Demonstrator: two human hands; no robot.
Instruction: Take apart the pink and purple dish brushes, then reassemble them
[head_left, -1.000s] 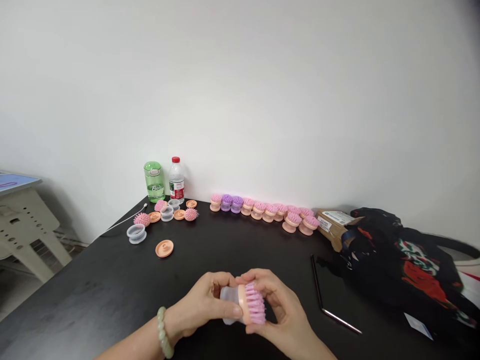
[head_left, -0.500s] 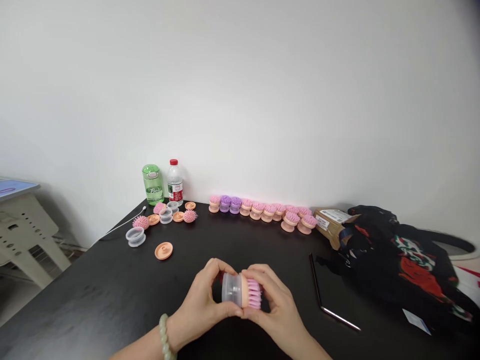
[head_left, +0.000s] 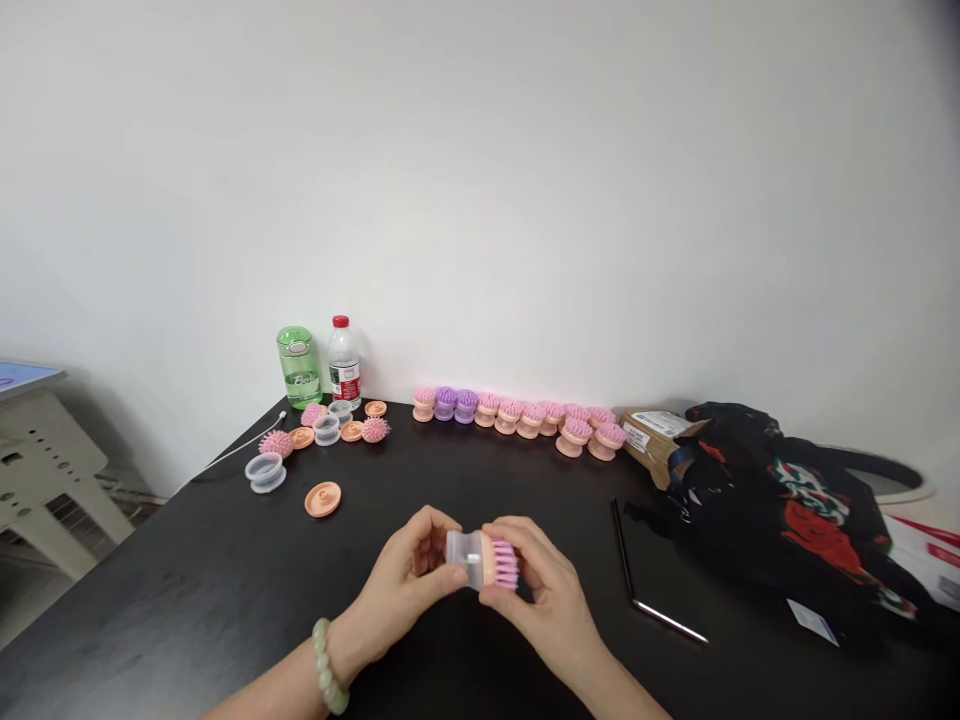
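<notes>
Between my two hands, above the front of the black table, a small round scrubbing brush (head_left: 481, 560) lies on its side. Its clear cup points left, a peach ring is in the middle and pink bristles face right. My left hand (head_left: 412, 570) is closed on the clear cup, thumb in front and fingers behind. The peach ring and bristles are in the grip of my right hand (head_left: 544, 590), which partly hides them. A loose peach disc (head_left: 323, 499) lies on the table to the left, beyond my left hand.
Along the wall stands a row of finished-looking brushes (head_left: 531, 420). Loose pink bristle heads (head_left: 276, 443), clear cups (head_left: 265, 472) and peach discs sit back left, near a green bottle (head_left: 299, 368) and a water bottle (head_left: 345, 362). Rightward are a carton (head_left: 652, 440), black bag (head_left: 787, 520) and dark rod (head_left: 622, 550).
My left thumb has slid left, off the seam by the ring and onto the clear cup. The brush has risen slightly in view, and the whole scene has shifted a little left.
</notes>
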